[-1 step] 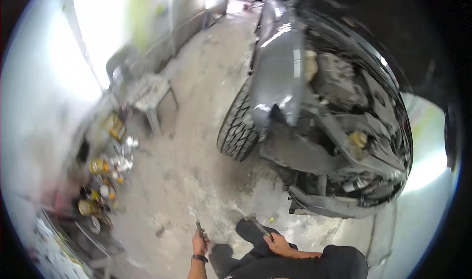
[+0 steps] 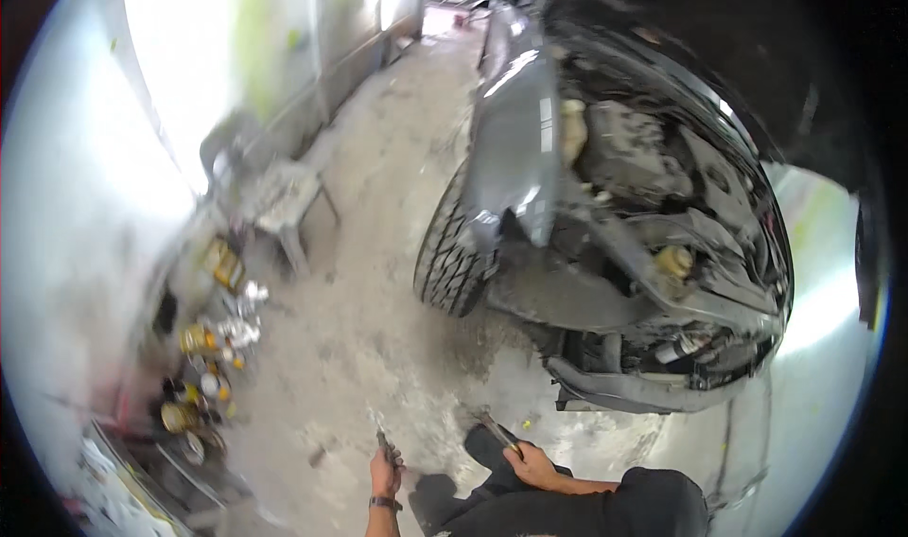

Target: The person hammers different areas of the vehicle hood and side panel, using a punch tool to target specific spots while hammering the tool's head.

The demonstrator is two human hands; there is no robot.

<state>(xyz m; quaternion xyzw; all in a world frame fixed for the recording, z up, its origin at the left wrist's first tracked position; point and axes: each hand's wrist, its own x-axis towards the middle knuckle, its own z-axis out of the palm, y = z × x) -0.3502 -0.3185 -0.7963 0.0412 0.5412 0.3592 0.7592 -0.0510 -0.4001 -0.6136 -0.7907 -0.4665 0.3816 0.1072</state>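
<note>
My left hand [image 2: 387, 471], with a dark band at the wrist, is closed round a slim tool [image 2: 381, 437] with a dark handle and a pale, thin far end. It looks like a screwdriver or chisel, but its tip blurs into the floor. Closed on a longer tool is my right hand [image 2: 532, 466], held over my dark-clad leg. This tool, seemingly a hammer [image 2: 501, 433], points forward and left, its head small and hard to make out. Both hands are apart from the car [image 2: 515, 140], which stands ahead to the right with its engine bay exposed and front end stripped.
A treaded front tyre [image 2: 452, 253] sticks out beneath the grey fender. Along the left wall stand cans and bottles [image 2: 199, 376] and a dusty plastic chair [image 2: 284, 196]. A dark metal frame [image 2: 180, 461] lies at lower left. The concrete floor [image 2: 350, 281] is dusty and stained.
The view has shifted slightly, so the car appears a little further left and the cans a little further right. Both hands keep hold of their tools.
</note>
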